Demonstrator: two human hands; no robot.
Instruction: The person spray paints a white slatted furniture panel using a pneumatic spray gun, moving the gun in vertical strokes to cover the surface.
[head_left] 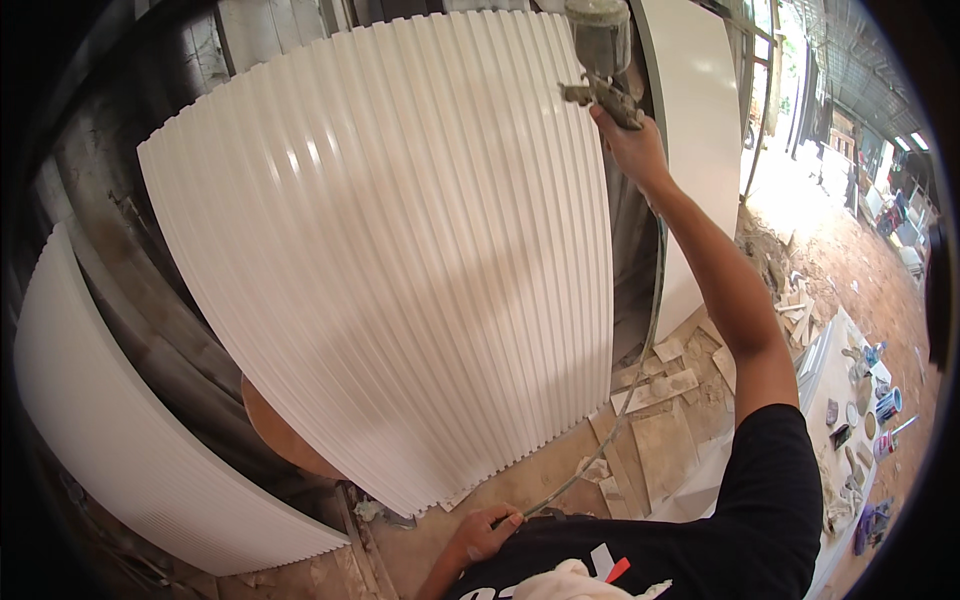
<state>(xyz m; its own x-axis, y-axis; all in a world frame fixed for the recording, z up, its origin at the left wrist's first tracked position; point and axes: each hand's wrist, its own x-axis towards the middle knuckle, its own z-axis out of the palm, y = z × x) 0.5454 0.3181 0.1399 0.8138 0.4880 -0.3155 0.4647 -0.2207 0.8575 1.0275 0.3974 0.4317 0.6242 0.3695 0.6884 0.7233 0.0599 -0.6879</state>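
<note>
white fluted panel (390,250); right hand (632,145) grips half-cropped spray gun (600,60), left hand (485,535) pinches hose (640,370).

Right arm extends upward, nearly straight, with the right hand (632,146) raised overhead, fingers closed in a firm grip. Left hand (483,533) sits low near the torso, elbow bent, fingers pinched closed.
</note>
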